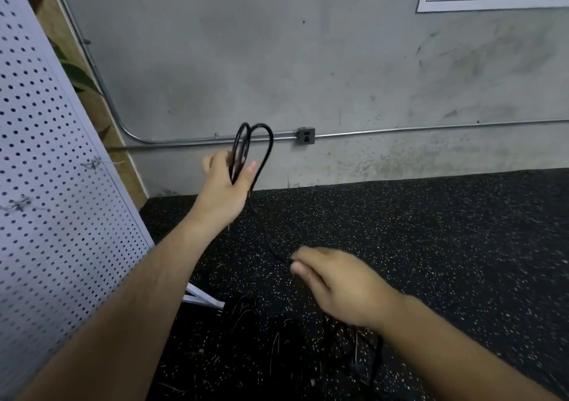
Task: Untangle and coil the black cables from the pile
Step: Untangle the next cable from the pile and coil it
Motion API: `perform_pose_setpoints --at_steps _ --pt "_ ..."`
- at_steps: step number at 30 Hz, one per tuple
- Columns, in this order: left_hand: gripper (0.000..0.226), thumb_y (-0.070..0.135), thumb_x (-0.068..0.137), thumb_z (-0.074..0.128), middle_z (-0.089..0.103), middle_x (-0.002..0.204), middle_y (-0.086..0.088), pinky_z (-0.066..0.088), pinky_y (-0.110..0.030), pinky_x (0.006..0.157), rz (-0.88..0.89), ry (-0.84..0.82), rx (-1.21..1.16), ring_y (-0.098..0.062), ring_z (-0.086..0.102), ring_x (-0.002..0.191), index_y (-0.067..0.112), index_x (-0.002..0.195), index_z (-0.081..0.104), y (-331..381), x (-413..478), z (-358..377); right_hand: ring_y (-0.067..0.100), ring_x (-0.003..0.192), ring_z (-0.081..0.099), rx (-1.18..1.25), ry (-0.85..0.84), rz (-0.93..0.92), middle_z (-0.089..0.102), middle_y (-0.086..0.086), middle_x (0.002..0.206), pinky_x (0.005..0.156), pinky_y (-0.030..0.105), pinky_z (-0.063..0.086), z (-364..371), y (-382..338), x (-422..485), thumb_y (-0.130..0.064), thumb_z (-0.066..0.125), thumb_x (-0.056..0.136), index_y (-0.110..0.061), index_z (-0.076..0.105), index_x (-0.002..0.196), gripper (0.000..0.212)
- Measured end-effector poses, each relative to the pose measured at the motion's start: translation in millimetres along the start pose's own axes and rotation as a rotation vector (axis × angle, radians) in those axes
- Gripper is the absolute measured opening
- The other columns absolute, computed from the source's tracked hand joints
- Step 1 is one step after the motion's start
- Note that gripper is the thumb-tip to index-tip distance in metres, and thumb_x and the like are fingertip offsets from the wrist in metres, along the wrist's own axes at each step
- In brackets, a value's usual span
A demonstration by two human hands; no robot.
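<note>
left hand [226, 182] grips cable loops [252, 142], right hand [335, 283] pinches strand

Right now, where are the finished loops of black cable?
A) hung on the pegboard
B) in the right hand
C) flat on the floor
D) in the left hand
D: the loops of the cable stand up out of the raised left hand, and one strand runs down from there to the right hand, which pinches it lower down.
</note>
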State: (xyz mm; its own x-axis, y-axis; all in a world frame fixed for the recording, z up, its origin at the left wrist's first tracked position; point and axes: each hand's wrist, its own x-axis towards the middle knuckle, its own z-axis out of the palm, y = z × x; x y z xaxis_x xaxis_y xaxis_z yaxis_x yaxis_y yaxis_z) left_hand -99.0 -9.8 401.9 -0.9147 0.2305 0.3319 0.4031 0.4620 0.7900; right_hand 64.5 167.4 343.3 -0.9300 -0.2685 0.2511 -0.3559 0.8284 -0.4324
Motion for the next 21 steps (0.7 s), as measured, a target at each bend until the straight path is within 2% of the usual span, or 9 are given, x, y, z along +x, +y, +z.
perform_pose_setpoints --at_steps 2,3,5,7,10,13,17,19,21 --pt "0.031 0.054 0.100 0.050 0.043 0.102 0.005 0.051 -0.028 0.065 -0.029 -0.141 -0.061 -0.010 0.051 0.072 0.026 0.113 0.044 4 -7 3 0.009 0.074 0.055 -0.005 0.100 -0.055 0.058 -0.008 0.084 0.063 0.030 0.046 -20 -8 5 -0.044 0.032 0.107 -0.023 0.056 0.105 0.033" --pt "0.036 0.060 0.097 0.048 0.044 0.090 0.005 0.043 -0.024 0.055 -0.064 -0.226 -0.158 -0.008 0.044 0.064 0.026 0.111 0.046 7 -11 5 0.008 0.077 0.056 0.014 0.147 -0.077 0.060 -0.009 0.085 0.065 0.029 0.047 -29 -11 7 -0.042 0.033 0.107 -0.021 0.059 0.104 0.033" --pt "0.042 0.060 0.097 0.045 0.043 0.070 0.006 0.029 -0.021 0.046 -0.122 -0.350 -0.341 -0.008 0.035 0.055 0.021 0.107 0.056 12 -19 13 0.000 0.076 0.057 0.084 0.230 -0.108 0.062 -0.016 0.084 0.067 0.020 0.046 -42 -13 12 -0.032 0.042 0.108 -0.017 0.064 0.104 0.027" --pt "0.036 0.050 0.100 0.045 0.054 0.061 0.006 0.031 -0.020 0.044 -0.121 -0.411 -0.429 -0.008 0.043 0.050 0.021 0.101 0.066 20 -30 23 -0.007 0.069 0.055 0.147 0.292 -0.095 0.056 -0.023 0.075 0.062 0.010 0.038 -50 -13 17 -0.023 0.049 0.107 -0.015 0.066 0.101 0.020" --pt "0.048 0.061 0.090 0.043 0.057 0.062 -0.005 0.031 -0.022 0.043 -0.166 -0.528 -0.556 -0.015 0.043 0.049 0.027 0.085 0.076 31 -41 36 -0.004 0.068 0.057 0.171 0.375 0.006 0.064 -0.019 0.077 0.061 0.015 0.040 -57 -8 23 -0.025 0.047 0.107 -0.018 0.066 0.100 0.021" --pt "0.070 0.068 0.095 0.034 0.040 0.059 0.001 0.024 -0.026 0.045 -0.151 -0.701 -0.604 -0.015 0.028 0.050 0.008 0.106 0.068 36 -43 41 0.000 0.063 0.055 0.182 0.566 0.118 0.068 -0.010 0.078 0.058 0.024 0.041 -59 4 26 -0.029 0.047 0.107 -0.014 0.067 0.100 0.026" --pt "0.044 0.054 0.093 0.049 0.031 0.057 0.006 0.026 -0.023 0.046 -0.131 -0.677 -0.580 -0.012 0.034 0.052 0.011 0.094 0.060 42 -48 49 0.014 0.064 0.056 0.112 0.678 0.130 0.067 -0.003 0.076 0.060 0.034 0.046 -53 13 26 -0.028 0.051 0.106 -0.012 0.069 0.101 0.025" --pt "0.048 0.056 0.091 0.048 0.032 0.059 0.006 0.027 -0.025 0.050 -0.137 -0.660 -0.596 -0.013 0.045 0.058 0.010 0.098 0.058 44 -46 50 0.016 0.071 0.059 0.055 0.733 0.123 0.067 -0.001 0.084 0.065 0.033 0.047 -52 15 25 -0.028 0.052 0.106 -0.011 0.070 0.104 0.025" --pt "0.049 0.057 0.090 0.048 0.034 0.061 0.005 0.025 -0.026 0.051 -0.151 -0.632 -0.609 -0.014 0.046 0.057 0.009 0.100 0.056 44 -44 48 0.017 0.077 0.061 0.013 0.792 0.108 0.067 0.001 0.092 0.070 0.031 0.048 -54 19 23 -0.027 0.054 0.105 -0.010 0.071 0.107 0.024"
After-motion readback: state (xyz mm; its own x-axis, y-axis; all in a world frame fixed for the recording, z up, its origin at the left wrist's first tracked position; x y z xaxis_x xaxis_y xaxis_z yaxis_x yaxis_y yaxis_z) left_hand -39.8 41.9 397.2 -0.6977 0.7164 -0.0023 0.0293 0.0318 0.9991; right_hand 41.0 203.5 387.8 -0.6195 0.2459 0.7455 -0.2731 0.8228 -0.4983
